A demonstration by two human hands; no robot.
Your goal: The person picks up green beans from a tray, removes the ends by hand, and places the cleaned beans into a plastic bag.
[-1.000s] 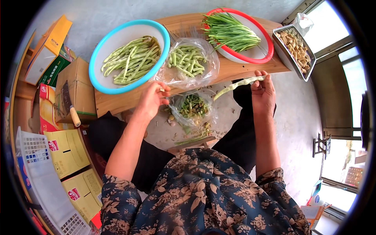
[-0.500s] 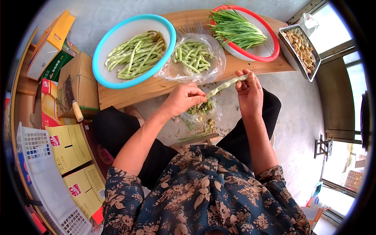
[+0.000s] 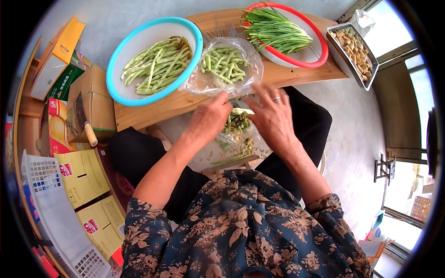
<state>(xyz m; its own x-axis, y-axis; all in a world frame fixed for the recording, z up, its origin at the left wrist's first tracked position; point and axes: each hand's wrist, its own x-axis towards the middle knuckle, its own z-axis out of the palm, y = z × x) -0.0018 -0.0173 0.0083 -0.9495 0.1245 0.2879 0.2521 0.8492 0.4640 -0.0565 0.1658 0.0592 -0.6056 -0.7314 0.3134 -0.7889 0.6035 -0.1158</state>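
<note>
A pale green bean (image 3: 242, 111) lies between my hands, above a plastic bag of trimmings (image 3: 237, 123) low between my knees. My left hand (image 3: 208, 116) is closed in a pinch at the bean's left end. Beside its other end is my right hand (image 3: 274, 116), back uppermost, a ring on one finger; motion smears its fingers, so its grip is unclear. Just beyond, a clear plastic bag (image 3: 254, 74) on the wooden table (image 3: 153, 113) holds snapped bean pieces (image 3: 225, 65). Whole green beans (image 3: 160, 65) fill part of a blue-rimmed basin (image 3: 116, 88) to its left.
Green chives (image 3: 278, 30) lie in a red-rimmed basin (image 3: 320, 58). Right of it, a metal tray (image 3: 366, 82) holds brownish chunks (image 3: 354, 48). Leftward are a cardboard box (image 3: 95, 99), a wooden-handled knife (image 3: 89, 132) and a white plastic basket (image 3: 60, 208). Scraps litter the floor.
Both hands have come lower and closer together. My right hand has moved left and turned its back up. The bean, stretched long between both hands before, now shows only a short part.
</note>
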